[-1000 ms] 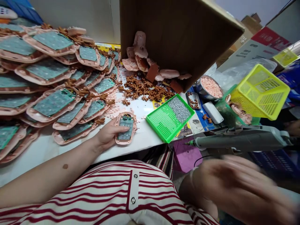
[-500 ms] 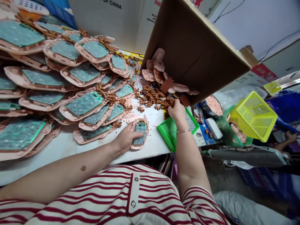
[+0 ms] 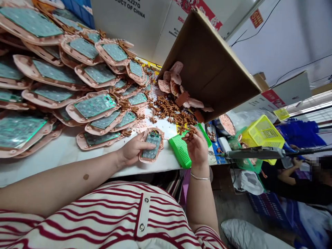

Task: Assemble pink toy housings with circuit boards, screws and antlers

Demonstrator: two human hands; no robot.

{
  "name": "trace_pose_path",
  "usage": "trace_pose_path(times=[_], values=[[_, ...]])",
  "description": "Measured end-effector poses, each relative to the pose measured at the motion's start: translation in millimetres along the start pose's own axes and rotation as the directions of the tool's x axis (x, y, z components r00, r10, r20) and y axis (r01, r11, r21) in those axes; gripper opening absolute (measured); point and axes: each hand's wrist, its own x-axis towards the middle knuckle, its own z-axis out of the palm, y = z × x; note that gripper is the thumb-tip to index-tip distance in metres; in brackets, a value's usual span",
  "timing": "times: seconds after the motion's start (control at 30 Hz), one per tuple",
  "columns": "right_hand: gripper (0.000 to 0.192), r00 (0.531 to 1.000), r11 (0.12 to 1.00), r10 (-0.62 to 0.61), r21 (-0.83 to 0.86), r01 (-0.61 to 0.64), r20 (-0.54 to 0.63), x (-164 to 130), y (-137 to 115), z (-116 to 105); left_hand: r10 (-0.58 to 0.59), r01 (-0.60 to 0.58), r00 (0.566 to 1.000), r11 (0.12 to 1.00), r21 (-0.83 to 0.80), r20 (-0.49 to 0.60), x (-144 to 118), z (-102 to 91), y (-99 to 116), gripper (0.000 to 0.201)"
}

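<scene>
Both hands are seen: the right hand point(image 3: 197, 148) has been drawn back from the brown pile point(image 3: 171, 110), fingers closed on brown parts point(image 3: 188, 131), partly hidden. The pink unit point(image 3: 151, 145) is kept pressed flat on the table edge point(image 3: 64, 152) by the left hand point(image 3: 132, 150).

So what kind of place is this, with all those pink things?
Probably a small factory assembly bench. Stacks of pink shells with green circuit boards cover the table, a tipped carton spills more parts, and a powered screwdriver hangs nearby.
</scene>
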Motion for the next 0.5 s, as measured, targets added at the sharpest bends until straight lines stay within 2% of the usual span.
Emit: trace_pose_path(times=[0.27, 0.37, 0.5], values=[[0.024, 0.995, 0.996, 0.087, -0.016, -0.086, 0.055, -19, 17, 18, 0.015, -0.014, 0.999, 1.000, -0.023, 0.046, -4, -1.5, 7, 0.046], [0.018, 0.994, 0.996, 0.090, -0.003, -0.090, 0.061, -19, 21, 23, 0.017, -0.016, 0.998, 1.000, -0.022, 0.059, -5, -0.8, 9, 0.049], [0.020, 0.993, 0.996, 0.082, -0.039, -0.079, 0.085, -19, 26, 26, 0.015, -0.015, 0.997, 1.000, 0.006, 0.072, -5, -1.8, 8, 0.048]])
